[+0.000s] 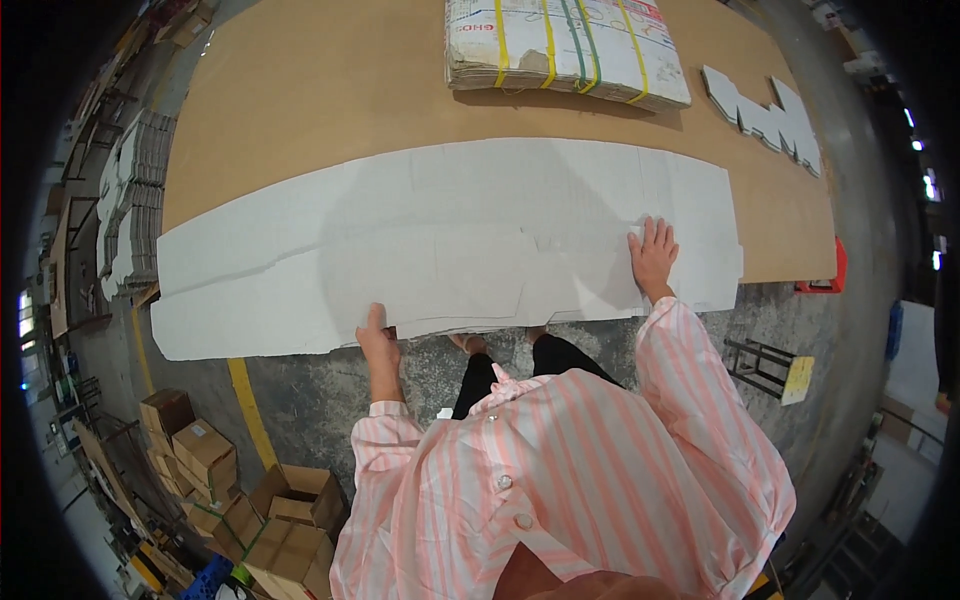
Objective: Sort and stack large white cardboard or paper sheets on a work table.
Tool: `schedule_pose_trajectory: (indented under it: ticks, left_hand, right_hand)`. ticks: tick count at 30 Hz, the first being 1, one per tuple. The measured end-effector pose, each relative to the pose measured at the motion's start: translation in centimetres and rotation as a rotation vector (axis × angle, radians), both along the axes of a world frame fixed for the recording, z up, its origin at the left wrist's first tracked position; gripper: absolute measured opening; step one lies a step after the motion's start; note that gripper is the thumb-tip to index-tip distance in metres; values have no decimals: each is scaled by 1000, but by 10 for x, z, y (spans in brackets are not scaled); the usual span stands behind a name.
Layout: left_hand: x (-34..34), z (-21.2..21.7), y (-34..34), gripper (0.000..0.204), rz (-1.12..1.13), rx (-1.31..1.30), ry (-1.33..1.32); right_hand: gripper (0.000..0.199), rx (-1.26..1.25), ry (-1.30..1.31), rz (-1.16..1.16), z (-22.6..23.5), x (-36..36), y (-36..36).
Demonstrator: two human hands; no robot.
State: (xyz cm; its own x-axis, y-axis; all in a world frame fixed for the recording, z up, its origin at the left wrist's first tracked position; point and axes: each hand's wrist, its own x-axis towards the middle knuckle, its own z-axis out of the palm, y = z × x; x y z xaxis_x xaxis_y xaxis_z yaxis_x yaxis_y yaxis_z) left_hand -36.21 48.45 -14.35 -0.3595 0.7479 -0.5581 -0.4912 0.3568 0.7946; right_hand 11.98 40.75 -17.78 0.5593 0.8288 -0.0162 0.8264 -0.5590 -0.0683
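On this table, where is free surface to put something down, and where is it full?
Bare brown table lies left of the strapped bundle, behind the white sheets. A smaller patch lies between the bundle and the white cut pieces. The near edge is crowded: the sheets cover it, with the left hand and right hand on them.

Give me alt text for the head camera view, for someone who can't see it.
A person in a pink striped shirt leans over a long white flat cardboard sheet on a brown table, the left hand gripping its near edge and the right hand pressed flat on top. A strapped bundle lies farther back; small brown boxes sit on the floor.
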Motion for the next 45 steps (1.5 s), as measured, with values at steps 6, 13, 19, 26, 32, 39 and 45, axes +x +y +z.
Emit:
schedule_pose_trajectory:
  ticks: [6,13,19,26,32,39,45]
  left_hand:
    - [8,-21,-11,24,-380,114,993]
    - [-5,-17,-8,28,-187,113,708]
    - [-3,-23,-7,23,-153,144,702]
    - [-11,-13,3,33,198,3,300]
    - [-6,7,28,33,-116,137,1389]
    - [5,-9,41,19,-476,-3,1732]
    - [-28,-19,56,16,-216,68,551]
  right_hand:
    - [61,-1,1,-4,1,3,1]
    - [61,-75,-28,51,-6,2,6]
    - [60,-45,-27,65,-3,11,-3]
    - [60,-78,5,102,0,12,-3]
    - [61,-74,1,86,0,16,-4]
    - [61,-59,30,69,-3,16,-4]
    - [60,-51,17,80,-2,18,-2]
